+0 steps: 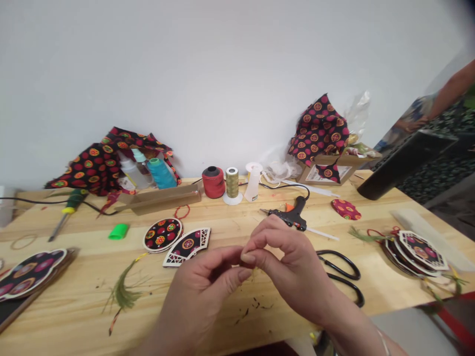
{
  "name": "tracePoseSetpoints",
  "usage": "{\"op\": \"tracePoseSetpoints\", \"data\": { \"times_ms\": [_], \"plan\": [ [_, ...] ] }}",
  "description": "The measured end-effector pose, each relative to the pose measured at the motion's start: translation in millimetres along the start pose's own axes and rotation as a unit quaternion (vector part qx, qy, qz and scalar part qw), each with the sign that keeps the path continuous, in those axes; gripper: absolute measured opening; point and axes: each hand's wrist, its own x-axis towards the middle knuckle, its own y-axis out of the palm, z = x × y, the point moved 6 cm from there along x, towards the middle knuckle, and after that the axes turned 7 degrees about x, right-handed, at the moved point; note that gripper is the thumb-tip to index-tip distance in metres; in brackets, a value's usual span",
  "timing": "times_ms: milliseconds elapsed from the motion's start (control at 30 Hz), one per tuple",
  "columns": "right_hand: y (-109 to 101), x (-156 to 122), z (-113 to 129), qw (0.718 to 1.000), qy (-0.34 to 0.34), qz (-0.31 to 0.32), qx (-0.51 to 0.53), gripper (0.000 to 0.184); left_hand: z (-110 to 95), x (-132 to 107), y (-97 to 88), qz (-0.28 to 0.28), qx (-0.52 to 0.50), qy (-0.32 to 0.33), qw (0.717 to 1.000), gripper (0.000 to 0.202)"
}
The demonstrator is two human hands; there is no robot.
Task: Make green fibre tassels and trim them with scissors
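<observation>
My left hand (208,282) and my right hand (287,259) meet above the near middle of the table, thumbs and forefingers pinched together. What they hold between the fingertips is too small to make out; a faint yellowish strand shows just below. Behind my left hand lies a fan-shaped ornament (188,245) with a pale cut-out frame, beside a round patterned ornament (163,235). A green tassel (124,291) rests to the left. Black-handled scissors (343,277) are partly covered by my right hand, and a black glue gun (295,215) lies just beyond it.
Red thread (213,183), a gold spool (232,185) and a box of fabric (322,170) stand along the wall. Stacked ornaments (423,252) lie right, another ornament (33,272) left. A screwdriver (67,212) and green cap (118,231) are left. Another person's arm (452,94) shows at right.
</observation>
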Motion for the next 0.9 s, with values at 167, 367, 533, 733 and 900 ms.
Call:
{"op": "tracePoseSetpoints", "data": {
  "times_ms": [167, 367, 533, 733, 900],
  "plan": [
    [-2, -2, -5, 1.000, 0.004, -0.004, 0.009, 0.015, 7, -3, 3.1, 0.007, 0.020, 0.007, 1.000, 0.015],
    [-18, -2, -20, 0.998, 0.041, -0.041, -0.002, 0.014, 28, -3, 4.6, 0.010, 0.004, -0.034, 0.999, 0.012],
    [-35, 2, -35, 0.992, 0.082, -0.094, 0.002, 0.013, 34, -1, 0.2, -0.001, 0.022, -0.045, 0.999, 0.011],
    [-43, 4, -48, 0.986, 0.114, -0.123, 0.011, 0.015, 35, 4, -1.5, 0.020, 0.092, -0.055, 0.994, 0.016],
    [-47, 2, -55, 0.981, 0.139, -0.134, 0.023, 0.016, 35, 5, -3.7, 0.031, 0.130, -0.047, 0.990, 0.021]
  ]
}}
